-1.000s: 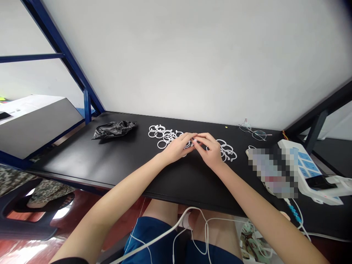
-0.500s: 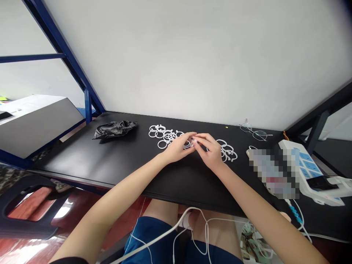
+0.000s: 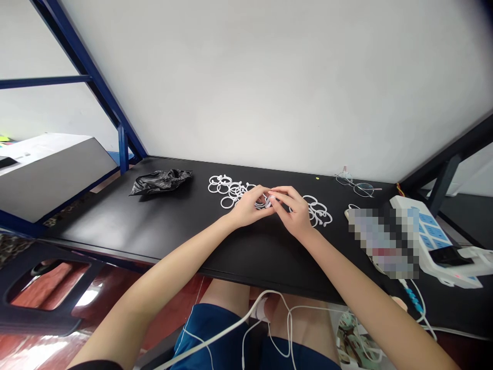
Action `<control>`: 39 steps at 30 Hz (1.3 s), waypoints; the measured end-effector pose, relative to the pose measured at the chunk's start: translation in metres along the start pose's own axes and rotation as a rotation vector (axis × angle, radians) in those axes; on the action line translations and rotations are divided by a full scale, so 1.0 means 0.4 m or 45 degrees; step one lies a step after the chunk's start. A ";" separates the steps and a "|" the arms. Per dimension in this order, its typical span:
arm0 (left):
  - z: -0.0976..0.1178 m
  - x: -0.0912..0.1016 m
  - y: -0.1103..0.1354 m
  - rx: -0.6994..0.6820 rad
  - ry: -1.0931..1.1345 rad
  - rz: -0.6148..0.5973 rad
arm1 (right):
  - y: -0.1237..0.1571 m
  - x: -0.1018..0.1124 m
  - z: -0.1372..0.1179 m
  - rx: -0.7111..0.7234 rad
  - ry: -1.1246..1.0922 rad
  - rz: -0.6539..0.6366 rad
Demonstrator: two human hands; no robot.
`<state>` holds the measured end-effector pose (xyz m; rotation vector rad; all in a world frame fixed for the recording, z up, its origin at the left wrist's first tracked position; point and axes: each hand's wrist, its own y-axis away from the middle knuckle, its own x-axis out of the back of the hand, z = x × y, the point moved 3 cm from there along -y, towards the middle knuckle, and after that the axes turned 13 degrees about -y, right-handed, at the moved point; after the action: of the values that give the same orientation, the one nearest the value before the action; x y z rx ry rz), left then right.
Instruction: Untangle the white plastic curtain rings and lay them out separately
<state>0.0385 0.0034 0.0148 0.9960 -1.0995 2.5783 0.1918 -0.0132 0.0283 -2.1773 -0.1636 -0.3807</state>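
Observation:
My left hand (image 3: 252, 205) and my right hand (image 3: 293, 209) meet over the black table, fingertips pinched together. Between them is a white curtain ring (image 3: 268, 201), mostly covered by the fingers. To the left lies a spread of loose white curtain rings (image 3: 227, 202) with small ball ends, part of it hidden behind my left hand. A smaller group of the same rings (image 3: 320, 211) rests just right of my right hand, which partly covers it.
A crumpled black plastic bag (image 3: 162, 181) lies left on the table (image 3: 154, 231). Toward the right are eyeglasses (image 3: 356, 185), a blurred-out phone (image 3: 381, 246) and a white power strip (image 3: 435, 241) with a plug. White cables (image 3: 269, 294) hang over my lap.
Both hands stay in nearly the same place. The ring between the fingertips has turned slightly and more of it shows.

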 end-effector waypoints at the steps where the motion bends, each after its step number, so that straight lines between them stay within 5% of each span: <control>1: 0.001 0.000 0.000 0.005 0.014 -0.008 | 0.000 0.000 -0.001 0.006 -0.005 -0.008; 18: -0.022 -0.010 -0.005 0.249 0.419 -0.026 | 0.001 0.001 0.003 0.006 0.022 -0.024; 27: -0.037 -0.013 -0.006 0.300 0.402 0.006 | 0.001 -0.003 -0.001 -0.014 -0.003 -0.013; 39: -0.029 -0.008 -0.009 0.545 0.997 -0.065 | -0.002 0.000 0.006 -0.032 0.057 0.058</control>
<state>0.0364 0.0144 0.0088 0.0006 -0.3227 2.7874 0.1922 -0.0109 0.0277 -2.1916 -0.0842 -0.4073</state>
